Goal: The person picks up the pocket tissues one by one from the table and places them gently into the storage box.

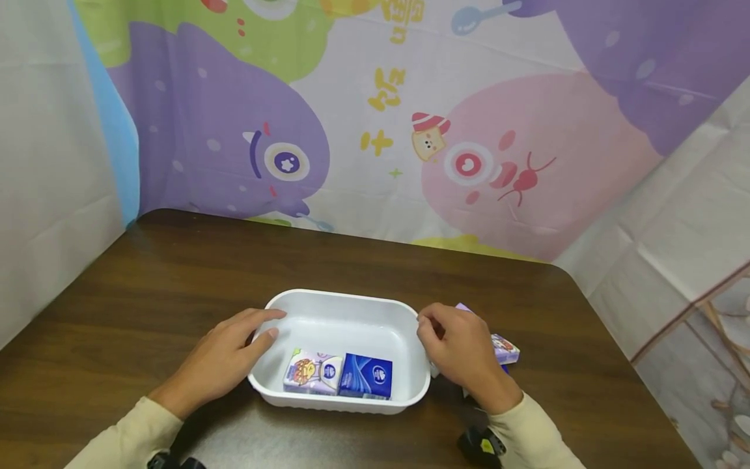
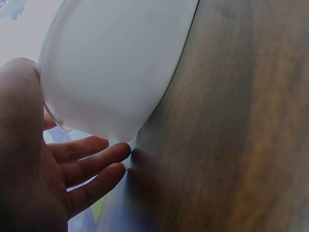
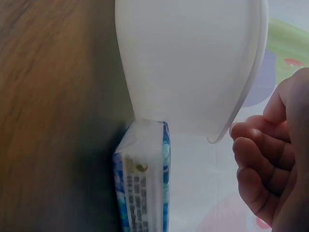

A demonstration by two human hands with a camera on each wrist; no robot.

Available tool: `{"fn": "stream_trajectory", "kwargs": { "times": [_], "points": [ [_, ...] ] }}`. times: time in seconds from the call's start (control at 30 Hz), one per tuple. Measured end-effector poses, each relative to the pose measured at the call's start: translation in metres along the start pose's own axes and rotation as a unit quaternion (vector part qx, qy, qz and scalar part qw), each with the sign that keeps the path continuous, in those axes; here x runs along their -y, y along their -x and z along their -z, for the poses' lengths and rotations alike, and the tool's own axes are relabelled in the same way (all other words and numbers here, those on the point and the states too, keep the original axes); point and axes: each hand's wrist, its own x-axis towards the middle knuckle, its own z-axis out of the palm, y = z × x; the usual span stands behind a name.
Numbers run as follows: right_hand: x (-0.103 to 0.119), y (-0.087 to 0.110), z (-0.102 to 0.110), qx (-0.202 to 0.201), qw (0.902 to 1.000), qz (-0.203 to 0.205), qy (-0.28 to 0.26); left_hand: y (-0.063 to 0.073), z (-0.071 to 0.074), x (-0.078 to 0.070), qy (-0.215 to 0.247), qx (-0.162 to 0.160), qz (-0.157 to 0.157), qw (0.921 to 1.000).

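Lower left, the left hand's (image 1: 221, 358) fingers spread at a white tub (image 1: 328, 403) holding two tissue packs (image 1: 368, 376), lower centre, while the right hand (image 1: 463, 348), fingers curled, partly hides outer packs (image 1: 506, 349), one's printed side (image 3: 140, 193) showing only in the right wrist view.

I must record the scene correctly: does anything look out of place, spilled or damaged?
The backdrop looks odd: its cartoon faces lie sideways. Nothing visible looks spilled or damaged. In the tray, a blue pack and a lilac pack sit side by side.
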Motion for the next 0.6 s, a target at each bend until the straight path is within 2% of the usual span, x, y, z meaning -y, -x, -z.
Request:
{"fn": "stream_trajectory", "kwargs": {
  "times": [0.3,0.6],
  "points": [
    [-0.007,0.007,0.004,-0.007,0.9996,-0.011,0.023,-0.001,0.0,-0.001,0.001,-0.003,-0.004,1.0],
    [-0.013,0.007,0.007,0.033,0.9976,-0.038,0.048,-0.001,0.001,0.0,0.005,0.001,-0.001,1.0]
  ]
}}
